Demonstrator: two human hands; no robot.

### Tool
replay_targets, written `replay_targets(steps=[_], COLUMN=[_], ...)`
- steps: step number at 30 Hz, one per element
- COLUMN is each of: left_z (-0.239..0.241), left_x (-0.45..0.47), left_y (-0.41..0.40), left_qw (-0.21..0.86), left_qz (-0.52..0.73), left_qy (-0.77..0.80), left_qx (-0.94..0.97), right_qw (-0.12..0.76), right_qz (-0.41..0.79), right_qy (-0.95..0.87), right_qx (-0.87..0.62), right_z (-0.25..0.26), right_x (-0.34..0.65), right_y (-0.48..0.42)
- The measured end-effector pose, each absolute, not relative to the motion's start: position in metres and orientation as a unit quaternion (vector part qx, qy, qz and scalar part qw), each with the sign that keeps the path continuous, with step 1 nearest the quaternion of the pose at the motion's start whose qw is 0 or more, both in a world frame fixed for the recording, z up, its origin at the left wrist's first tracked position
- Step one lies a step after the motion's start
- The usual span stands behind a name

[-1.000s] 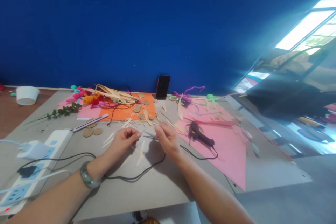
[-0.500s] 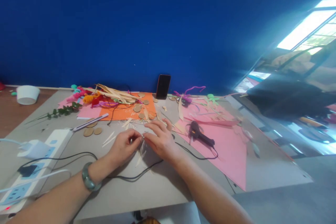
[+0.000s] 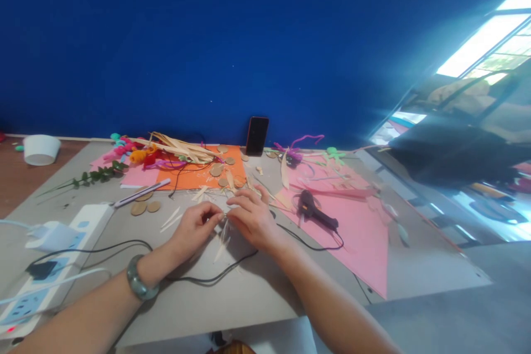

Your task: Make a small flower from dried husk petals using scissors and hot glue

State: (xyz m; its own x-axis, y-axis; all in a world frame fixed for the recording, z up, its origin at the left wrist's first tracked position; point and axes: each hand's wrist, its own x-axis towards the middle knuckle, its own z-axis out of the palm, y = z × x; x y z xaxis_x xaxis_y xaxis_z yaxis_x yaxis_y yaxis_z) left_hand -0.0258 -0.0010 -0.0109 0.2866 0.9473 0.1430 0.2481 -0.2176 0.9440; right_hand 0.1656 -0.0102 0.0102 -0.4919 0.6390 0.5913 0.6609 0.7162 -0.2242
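Observation:
Both my hands meet low over the middle of the grey table, fingertips almost touching. Thumb and index finger of my left hand [image 3: 198, 229] are pinched together; a green bangle [image 3: 140, 279] circles that wrist. My right hand [image 3: 255, 224] pinches at the same spot, its other fingers bent above. Whatever tiny piece lies between the fingertips is too small to name. Thin pale strips [image 3: 222, 246] show just below the fingertips; I cannot tell whether they are held or lie on the table. Further slivers [image 3: 170, 218] lie left of my left hand.
A black glue gun [image 3: 316, 211] rests on pink paper [image 3: 360, 254] at right, its cord passing under my hands. Wooden discs [image 3: 139, 208], a pen-like cutter [image 3: 141, 193] and a power strip [image 3: 89, 227] are at left. Behind stand a phone [image 3: 256, 136] and a raffia bundle [image 3: 182, 148].
The view has shifted very slightly. Both hands keep their pinch at the same place, with only a small movement of the fingers.

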Motion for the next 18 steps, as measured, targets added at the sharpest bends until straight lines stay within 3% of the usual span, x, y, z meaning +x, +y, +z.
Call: replay_targets(steps=[4,9,13,18], left_z=[-0.009,-0.006,-0.003,-0.003], left_x=[-0.024,-0.022,-0.023,-0.024], left_y=[0.001,-0.001,-0.002,-0.002], left_qw=[0.613,0.757,0.795,0.817], left_qz=[0.391,0.366,0.351,0.336], left_qy=[0.425,0.362,0.341,0.32], left_qx=[0.539,0.402,0.359,0.341], right_qw=[0.437,0.471,0.484,0.491], right_qz=[0.226,0.513,0.573,0.543], right_qy=[-0.767,-0.585,-0.52,-0.538], right_qx=[-0.411,-0.415,-0.408,-0.418], right_z=[0.004,-0.006,-0.008,-0.005], right_x=[0.161,0.152,0.149,0.149], right_y=[-0.008,-0.01,-0.011,-0.012])
